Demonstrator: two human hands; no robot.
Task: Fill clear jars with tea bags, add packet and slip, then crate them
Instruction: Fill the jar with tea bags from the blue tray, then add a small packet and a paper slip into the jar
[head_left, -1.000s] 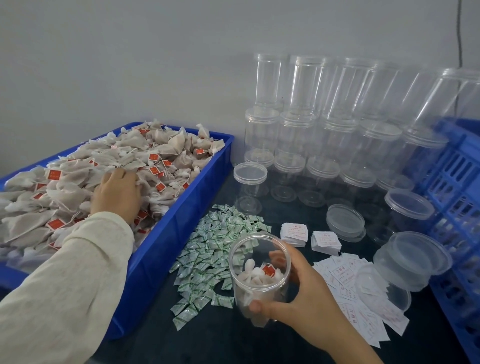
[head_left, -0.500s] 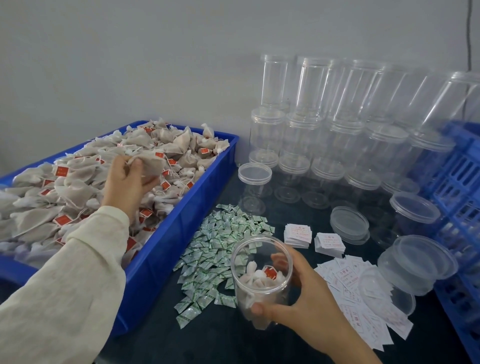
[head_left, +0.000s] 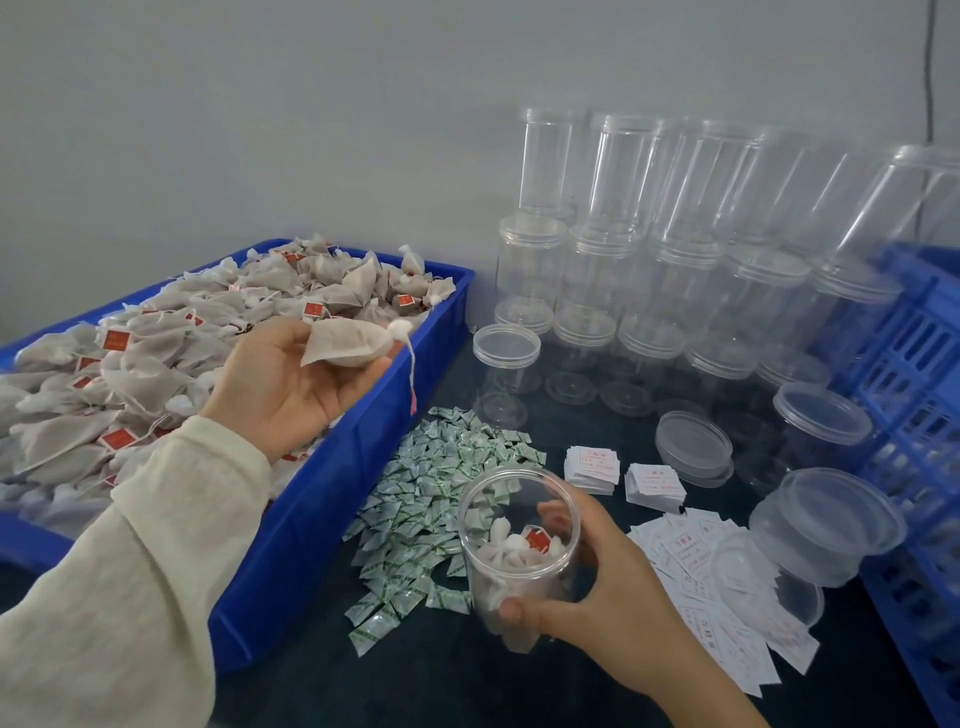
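Two bare hands work over a dark table (head_left: 467, 691). At left, a large blue tray (head_left: 332, 519) is heaped with tan tea bags carrying red tags. At the right edge stands a blue slatted crate (head_left: 914, 364). Against the grey wall, rows of empty clear jars (head_left: 675, 260) are stacked, several capped with lids. Between tray and jars lie a spread of small green-and-white packets (head_left: 431, 499) and, to their right, white printed slips (head_left: 717, 587) in stacks and loose. The right hand (head_left: 613, 597) grips an open clear jar (head_left: 519, 551), upright near the packets and partly filled with tea bags. The left hand (head_left: 280, 379), in a cream sleeve, holds one tea bag (head_left: 348, 345) above the tray's edge, its string and tag dangling.
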